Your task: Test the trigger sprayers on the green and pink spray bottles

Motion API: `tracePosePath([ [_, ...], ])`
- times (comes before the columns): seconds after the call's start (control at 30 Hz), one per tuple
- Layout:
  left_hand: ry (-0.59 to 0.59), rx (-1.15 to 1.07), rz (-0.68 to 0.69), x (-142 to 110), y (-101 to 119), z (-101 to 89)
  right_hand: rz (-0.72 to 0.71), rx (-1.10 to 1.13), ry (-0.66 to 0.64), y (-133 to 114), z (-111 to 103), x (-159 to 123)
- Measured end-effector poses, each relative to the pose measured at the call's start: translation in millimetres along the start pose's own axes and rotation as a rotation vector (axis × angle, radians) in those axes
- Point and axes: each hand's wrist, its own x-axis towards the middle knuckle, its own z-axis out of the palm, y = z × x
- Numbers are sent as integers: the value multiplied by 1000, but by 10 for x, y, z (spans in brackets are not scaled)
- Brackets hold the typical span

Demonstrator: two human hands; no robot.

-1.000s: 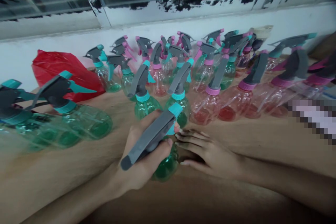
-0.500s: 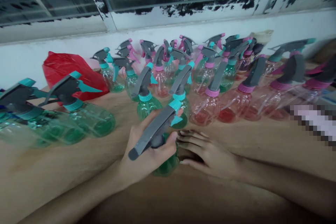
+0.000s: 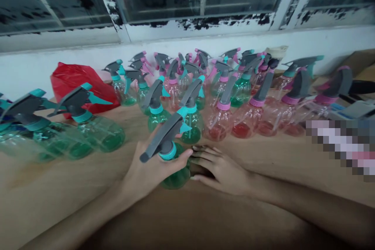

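My left hand (image 3: 148,170) is wrapped round a green spray bottle (image 3: 177,174) with a turquoise collar and a grey trigger head. The bottle stands upright or nearly so, its nozzle pointing away from me, and its lower part shows below my thumb. My right hand (image 3: 224,170) rests on the table just right of this bottle, fingers extended and thumb apart, holding nothing. Its fingertips come close to the bottle; whether they touch it I cannot tell. Right behind stand another green spray bottle (image 3: 191,127) and a pink one (image 3: 217,127).
Several more pink and green spray bottles crowd the table (image 3: 278,164) towards the wall. On the left lie green spray bottles (image 3: 109,136) near a red plastic bag (image 3: 84,86). A cardboard box (image 3: 359,62) sits at the far right. A blurred-out patch (image 3: 345,144) covers something there.
The view has shifted, so most things at the centre and right appear further left. In my left hand the bottle's head has tipped slightly, and its turquoise collar now shows. My right hand keeps its pose.
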Motion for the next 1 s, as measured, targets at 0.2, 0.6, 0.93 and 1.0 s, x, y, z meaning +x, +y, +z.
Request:
tracePosePath([
  [0.2, -100, -42, 35, -148, -18, -102, 5, -22, -50, -10, -30, 15],
  [0.6, 40, 174, -36, -390, -656, -712, 167, -24, 219, -437, -431, 502],
  [0.93, 110, 238, -38, -82, -895, -780, 327, -210, 419, -555, -39, 1000],
  [1.0, 105, 228, -8, -48, -909, -777, 339, -200, 427, -546, 10, 1043],
])
